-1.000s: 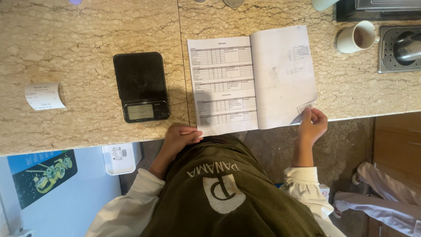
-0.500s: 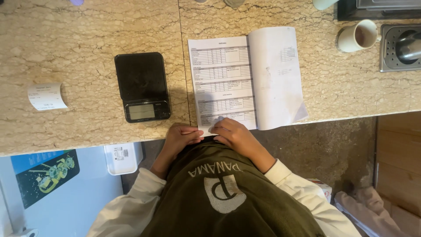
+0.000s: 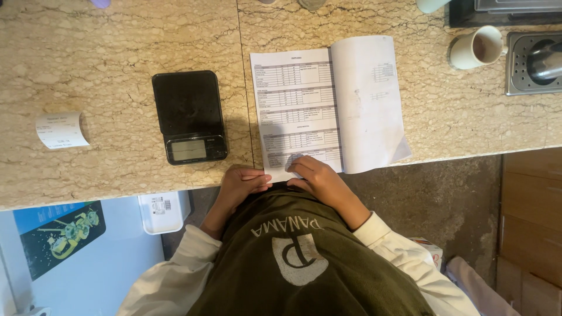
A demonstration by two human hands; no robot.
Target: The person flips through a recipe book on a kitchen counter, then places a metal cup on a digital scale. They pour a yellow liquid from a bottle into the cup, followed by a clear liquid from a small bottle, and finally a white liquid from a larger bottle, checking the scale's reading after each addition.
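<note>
Beige marble counter [image 3: 117,52] seen from above, olive shirt below. Open booklet [image 3: 328,105] of printed tables lying flat at counter edge. Left hand [image 3: 240,184] loosely curled, fingertips touching booklet's lower left corner. Right hand [image 3: 316,175] pressed flat on bottom of left page. Black scale [image 3: 188,116] just beside; receipt [image 3: 61,130] far left; white mug [image 3: 477,48] upper right.

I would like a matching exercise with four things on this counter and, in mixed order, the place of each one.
Things:
1. scale
2. receipt
3. mug
4. booklet

Places:
A. far left of the counter
B. under both hands, at the counter's near edge
C. just left of the booklet
D. top right, beside the metal tray

Pairs: 1-C, 2-A, 3-D, 4-B
</note>
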